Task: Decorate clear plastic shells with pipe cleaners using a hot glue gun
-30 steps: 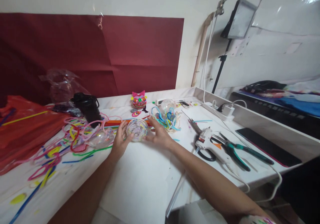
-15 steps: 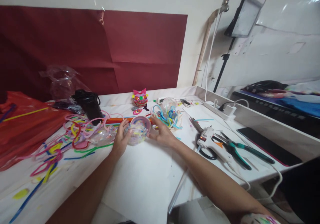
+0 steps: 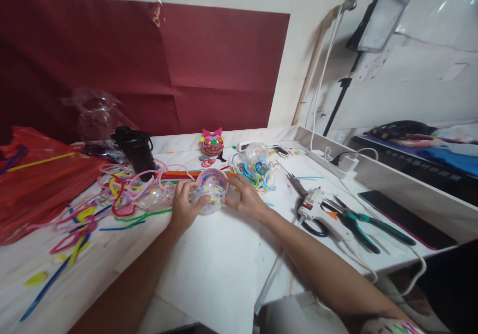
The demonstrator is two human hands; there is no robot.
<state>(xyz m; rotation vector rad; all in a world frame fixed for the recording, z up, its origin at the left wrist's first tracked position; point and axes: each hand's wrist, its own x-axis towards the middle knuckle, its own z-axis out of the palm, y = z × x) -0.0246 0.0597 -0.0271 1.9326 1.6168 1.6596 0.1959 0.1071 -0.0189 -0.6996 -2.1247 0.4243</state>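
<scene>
Near the middle of the table, my left hand (image 3: 185,206) is closed on the left side of a clear round container (image 3: 210,202) with coloured bits on it. My right hand (image 3: 244,197) grips its right side. An open, pale rim (image 3: 212,178) shows at the far side, joined to or touching the clear part; which one I cannot tell. Orange and red strips (image 3: 174,174) lie behind my left hand. A pink lion-like head (image 3: 212,144) stands beyond the container. Blue and yellow strips (image 3: 254,169) lie in a tangle beyond my right hand.
A black bottle (image 3: 135,150) and tangled coloured strips (image 3: 115,189) are at the left, beside a red plastic bag (image 3: 41,184). To the right lie a glue gun (image 3: 315,207), pliers (image 3: 384,228), a cable and a black phone-like slab (image 3: 405,219). A lamp (image 3: 381,20) stands behind.
The camera view has shifted slightly. The clear container has turned and sits more upright against the pale rim, and my left fingers have curled further around it.
</scene>
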